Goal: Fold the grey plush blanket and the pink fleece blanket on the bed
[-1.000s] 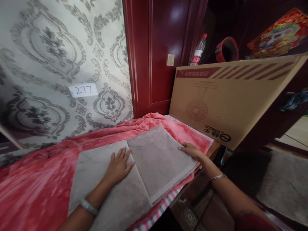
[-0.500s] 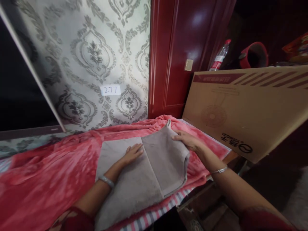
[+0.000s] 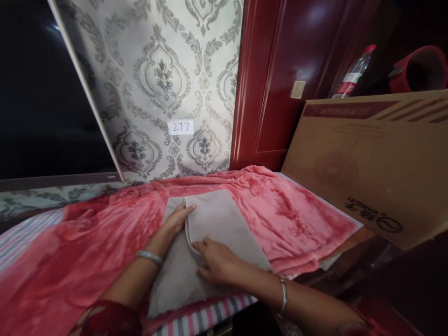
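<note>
A grey cloth (image 3: pixel 227 219), thick and soft-looking, lies on a red plush blanket (image 3: pixel 290 214) with its right part folded over toward the left. The folded layer's free edge stands slightly raised along the middle. My left hand (image 3: pixel 178 218) pinches that edge near its far end, thumb on top and fingers partly hidden. Closer to me, my right hand (image 3: pixel 219 261) grips the same edge between thumb and fingers.
A striped sheet (image 3: pixel 210 317) shows under the blanket's front edge. On the right stands a large cardboard box (image 3: pixel 364 158), with a plastic bottle (image 3: pixel 353 74) and a red ring-shaped object (image 3: pixel 416 70) at its top. A dark screen (image 3: pixel 45 107) is on the left.
The cloth's right part has been folded over to the left. My right hand has moved left and toward me with it; my left hand, flat before, now pinches the edge. The view has shifted left.
</note>
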{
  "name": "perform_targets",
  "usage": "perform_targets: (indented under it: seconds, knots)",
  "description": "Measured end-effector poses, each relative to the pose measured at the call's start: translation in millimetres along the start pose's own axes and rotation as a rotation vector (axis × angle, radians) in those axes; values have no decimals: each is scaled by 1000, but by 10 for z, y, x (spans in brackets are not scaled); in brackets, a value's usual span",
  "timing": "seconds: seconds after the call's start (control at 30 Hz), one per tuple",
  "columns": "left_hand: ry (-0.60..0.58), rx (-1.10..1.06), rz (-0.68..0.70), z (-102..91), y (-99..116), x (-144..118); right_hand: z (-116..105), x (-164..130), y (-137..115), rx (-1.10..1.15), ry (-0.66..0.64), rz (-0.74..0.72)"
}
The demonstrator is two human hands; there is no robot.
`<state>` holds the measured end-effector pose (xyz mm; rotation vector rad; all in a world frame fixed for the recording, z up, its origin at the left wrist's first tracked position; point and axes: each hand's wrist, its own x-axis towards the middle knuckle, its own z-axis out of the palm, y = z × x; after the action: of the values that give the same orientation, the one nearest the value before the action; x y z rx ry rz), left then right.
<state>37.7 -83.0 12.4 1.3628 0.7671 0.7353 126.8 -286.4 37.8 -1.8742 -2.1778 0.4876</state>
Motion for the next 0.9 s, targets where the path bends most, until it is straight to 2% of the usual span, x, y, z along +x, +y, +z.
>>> perform_targets:
  seconds: [0.1, 0.2, 0.27, 0.37, 0.43, 0.57, 0.7, 0.8, 0.9]
  knots:
    - [66, 72, 37, 76, 8, 86, -22, -199, -10, 27, 28, 24]
    - [120, 139, 64, 128, 93, 188, -39, -253, -33, 103, 83, 6]
    - [145, 169, 77, 106, 172, 243, -35, -210, -79, 171, 157, -31]
    - [181, 221, 72, -26, 268, 277, 23, -93, -191, 246, 259, -107]
    - [199, 276, 40, -146, 280, 259, 116, -27, -268, 259, 247, -137]
    - [220, 411, -34, -315, 191, 185, 361, 0, -347, 230, 125, -146]
    - [298, 579, -19, -301, 138, 176, 490, -55, -330, 220, 145, -144]
    - [379, 740, -15, -244, 158, 210, 495, -78, -313, 171, 153, -166]
    - [408, 859, -40, -231, 185, 225, 456, -84, -319, 129, 162, -192]
